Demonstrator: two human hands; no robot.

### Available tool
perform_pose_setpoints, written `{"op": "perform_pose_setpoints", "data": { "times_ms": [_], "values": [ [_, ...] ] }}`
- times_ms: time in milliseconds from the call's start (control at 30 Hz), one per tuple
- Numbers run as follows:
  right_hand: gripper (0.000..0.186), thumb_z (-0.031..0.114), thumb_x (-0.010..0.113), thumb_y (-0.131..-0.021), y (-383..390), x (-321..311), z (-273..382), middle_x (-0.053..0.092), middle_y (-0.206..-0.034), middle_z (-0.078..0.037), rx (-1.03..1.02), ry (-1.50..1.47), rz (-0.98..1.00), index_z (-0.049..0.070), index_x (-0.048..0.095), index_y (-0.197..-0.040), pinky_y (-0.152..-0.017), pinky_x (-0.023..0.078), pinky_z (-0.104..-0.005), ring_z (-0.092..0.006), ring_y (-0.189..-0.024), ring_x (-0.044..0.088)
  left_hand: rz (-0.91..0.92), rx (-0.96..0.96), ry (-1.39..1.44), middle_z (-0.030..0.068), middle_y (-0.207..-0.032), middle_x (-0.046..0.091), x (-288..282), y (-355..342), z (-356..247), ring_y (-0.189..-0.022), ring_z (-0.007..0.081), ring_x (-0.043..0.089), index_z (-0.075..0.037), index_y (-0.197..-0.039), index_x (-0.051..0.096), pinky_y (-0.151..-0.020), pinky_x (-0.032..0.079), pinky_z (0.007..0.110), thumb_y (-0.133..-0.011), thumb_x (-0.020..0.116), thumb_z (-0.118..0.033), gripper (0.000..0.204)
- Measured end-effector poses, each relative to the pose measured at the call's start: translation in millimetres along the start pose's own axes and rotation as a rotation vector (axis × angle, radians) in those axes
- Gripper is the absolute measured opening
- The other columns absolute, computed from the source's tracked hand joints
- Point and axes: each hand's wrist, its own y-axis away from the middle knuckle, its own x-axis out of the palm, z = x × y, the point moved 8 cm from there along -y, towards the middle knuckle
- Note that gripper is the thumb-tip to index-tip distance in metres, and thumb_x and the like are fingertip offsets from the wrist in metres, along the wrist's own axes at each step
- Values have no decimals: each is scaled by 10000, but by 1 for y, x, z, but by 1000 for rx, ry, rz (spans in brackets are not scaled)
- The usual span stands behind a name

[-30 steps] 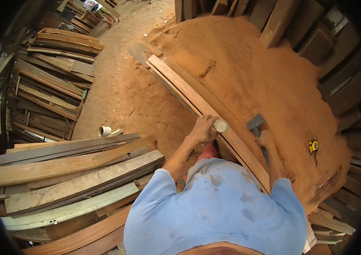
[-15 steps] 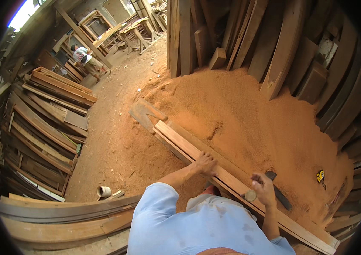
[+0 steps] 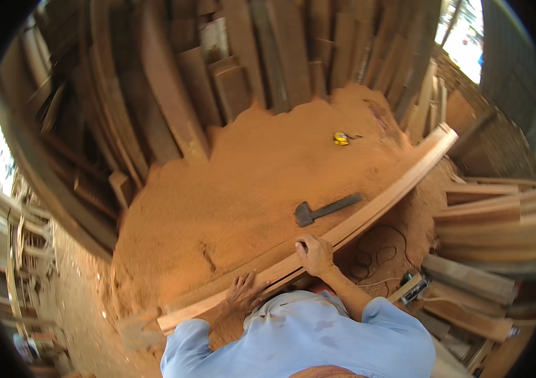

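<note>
A long pale wooden plank (image 3: 375, 205) lies across a heap of orange sawdust (image 3: 243, 183), running from lower left to upper right. My left hand (image 3: 246, 293) rests flat on the plank's near end with its fingers spread. My right hand (image 3: 314, 253) curls over the plank's far edge further along, gripping it. A hatchet with a dark handle (image 3: 325, 209) lies on the sawdust just beyond the plank, close to my right hand. A yellow tape measure (image 3: 341, 138) sits farther back on the heap. My blue shirt fills the lower edge.
Tall boards (image 3: 173, 94) lean against the back wall behind the sawdust. Stacked planks (image 3: 501, 220) lie at the right. A coiled cable (image 3: 375, 252) and a small power tool (image 3: 413, 285) lie on the ground under the plank's right side. More timber stands at the far left.
The view has swung round, so the plank now slants up to the right. My right hand has shifted onto the plank's far edge; my left hand stays pressed on it.
</note>
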Motion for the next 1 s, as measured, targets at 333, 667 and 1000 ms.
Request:
{"op": "perform_pose_setpoints", "data": {
  "times_ms": [333,667,1000],
  "values": [
    [111,174,689,-927,13,-5,6,729,-891,-161,74,-5,-105,64,703,-927,-718,548,-495,-386,-828,710,54,13,-119,356,-1620,284,8,2,1,-1420,535,363,-389,-1580,459,-1164,312,622,-953,635,-440,653],
    [230,177,604,-950,7,9,-4,758,-1002,-215,298,224,18,31,747,-1056,-870,568,-526,-422,-987,726,84,190,-23,411,-1632,190,15,7,21,-1392,595,349,-311,-1605,449,-1154,291,629,-952,605,-486,694],
    [244,131,614,-881,-2,9,-6,765,-987,-278,699,590,232,-6,804,-949,-822,615,-494,-415,-954,767,-213,-76,32,374,-1545,393,20,9,44,-1322,521,486,-94,-1588,415,-1054,450,625,-991,572,-465,720]
  ]
}}
